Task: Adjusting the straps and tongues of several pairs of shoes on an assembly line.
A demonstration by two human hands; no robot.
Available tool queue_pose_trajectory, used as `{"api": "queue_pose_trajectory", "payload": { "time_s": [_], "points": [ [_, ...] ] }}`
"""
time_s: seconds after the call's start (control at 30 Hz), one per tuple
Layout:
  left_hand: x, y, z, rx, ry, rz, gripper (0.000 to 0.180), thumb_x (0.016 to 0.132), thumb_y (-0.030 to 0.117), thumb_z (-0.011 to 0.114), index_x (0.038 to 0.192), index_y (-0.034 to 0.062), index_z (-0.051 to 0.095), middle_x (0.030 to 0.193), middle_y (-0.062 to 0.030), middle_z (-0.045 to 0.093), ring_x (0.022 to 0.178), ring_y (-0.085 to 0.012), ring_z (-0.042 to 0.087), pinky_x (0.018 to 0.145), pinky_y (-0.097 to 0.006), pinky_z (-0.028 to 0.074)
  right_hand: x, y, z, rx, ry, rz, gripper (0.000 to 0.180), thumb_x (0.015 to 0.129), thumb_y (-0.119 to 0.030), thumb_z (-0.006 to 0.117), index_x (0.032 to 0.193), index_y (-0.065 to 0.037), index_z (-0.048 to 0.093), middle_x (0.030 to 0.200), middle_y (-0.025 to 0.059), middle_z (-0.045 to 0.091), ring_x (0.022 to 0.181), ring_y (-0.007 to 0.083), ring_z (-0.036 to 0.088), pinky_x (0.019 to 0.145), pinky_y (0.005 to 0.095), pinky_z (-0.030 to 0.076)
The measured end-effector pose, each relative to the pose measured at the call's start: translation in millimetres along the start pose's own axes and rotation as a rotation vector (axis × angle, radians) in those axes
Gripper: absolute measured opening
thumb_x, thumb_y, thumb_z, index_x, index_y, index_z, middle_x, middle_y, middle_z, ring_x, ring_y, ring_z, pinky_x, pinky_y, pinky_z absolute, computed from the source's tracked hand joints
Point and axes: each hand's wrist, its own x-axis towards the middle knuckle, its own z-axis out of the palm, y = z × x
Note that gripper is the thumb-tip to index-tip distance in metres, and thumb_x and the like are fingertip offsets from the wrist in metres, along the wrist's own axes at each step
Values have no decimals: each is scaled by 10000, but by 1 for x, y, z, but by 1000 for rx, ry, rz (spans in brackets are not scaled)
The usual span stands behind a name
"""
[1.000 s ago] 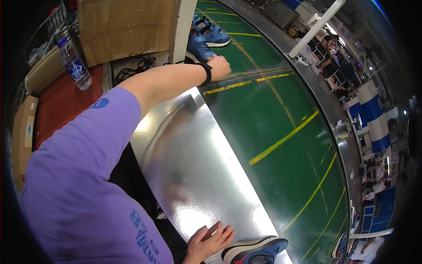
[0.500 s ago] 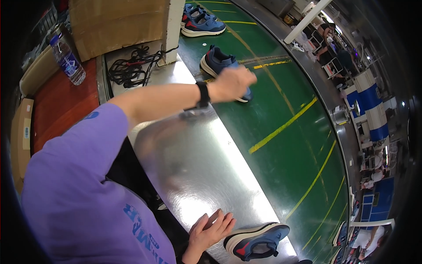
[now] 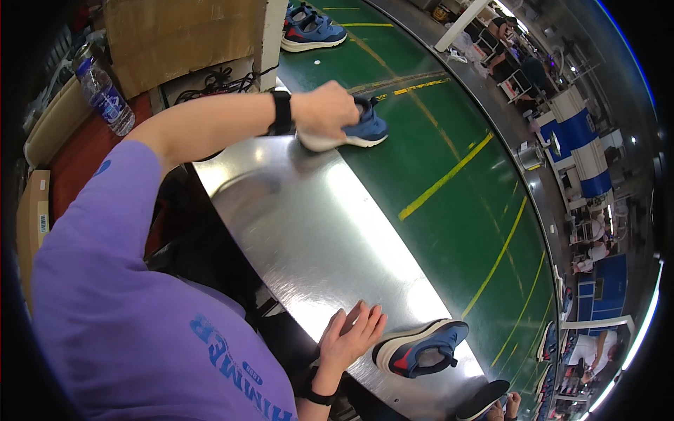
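Note:
My left hand (image 3: 326, 110), with a black band at the wrist, is closed over a blue sneaker (image 3: 366, 131) where the metal ledge meets the green belt. A blurred white sole shows under the palm; I cannot tell whether it belongs to a second sneaker. Low in view my right hand (image 3: 353, 337) is held with its fingers stretched, nothing in it. Just to its right, apart from the fingertips, another blue sneaker (image 3: 428, 351) with a red heel patch and white sole stands on the metal ledge (image 3: 316, 245).
More blue sneakers (image 3: 314, 31) stand on the green belt (image 3: 421, 259) at the far end. At the lower right another person's hands (image 3: 507, 407) are beside a dark sole (image 3: 483, 400). A cardboard panel (image 3: 182, 42), black cords (image 3: 217, 83) and a water bottle (image 3: 107, 98) are at upper left.
My left hand has come down and left, drawing a sneaker toward the metal ledge. My right hand has risen slightly. Another person's hands and a dark sole have come into view at lower right.

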Motion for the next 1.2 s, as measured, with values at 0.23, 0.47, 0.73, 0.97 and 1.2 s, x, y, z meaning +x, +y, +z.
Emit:
{"api": "queue_pose_trajectory", "payload": {
  "time_s": [0.23, 0.47, 0.73, 0.97, 1.2],
  "points": [
    [-105, 126, -5, -490, -131, 215, 311, 718, 264, 676, 898, 20, 606, 716, -127, 625, 694, -343, 617, 646, -423, 463, 1, 4, 4, -25, 18, -27, 429, 829, -190, 661, 1218, -33, 568, 1343, 230, 467, 1293, 453, 352, 1060, 514, 304],
    [-147, 216, -31, -639, 134, 220, 265, 774, 211, 679, 945, 27, 595, 790, -72, 609, 693, -248, 595, 686, -362, 451, -2, -46, -27, 677, 159, 148, 481, 857, -4, 563, 1317, 40, 427, 1277, 174, 556, 1185, 308, 529, 1014, 391, 395],
    [-126, 172, -29, -852, 546, 88, 270, 750, 123, 709, 1007, 71, 648, 950, -65, 608, 848, -260, 557, 731, -376, 469, 13, -91, -58, 289, -30, -239, 486, 752, -247, 775, 1103, 24, 574, 1058, 186, 596, 1009, 375, 553, 894, 428, 443],
    [-94, 173, -13, -654, 479, 519, 180, 644, 131, 650, 806, 69, 600, 786, -15, 502, 761, -183, 522, 560, -254, 484, 30, -114, -23, 30, -130, -228, 352, 757, -217, 757, 961, 35, 622, 800, 157, 618, 786, 320, 586, 688, 388, 481],
    [-107, 170, -17, -664, 424, 498, 152, 714, 131, 675, 826, 47, 616, 802, -22, 540, 769, -197, 543, 589, -291, 501, 33, -108, -21, 110, -56, -300, 242, 739, -190, 754, 882, -15, 670, 726, 136, 624, 698, 304, 593, 625, 400, 479]
  ]
}}
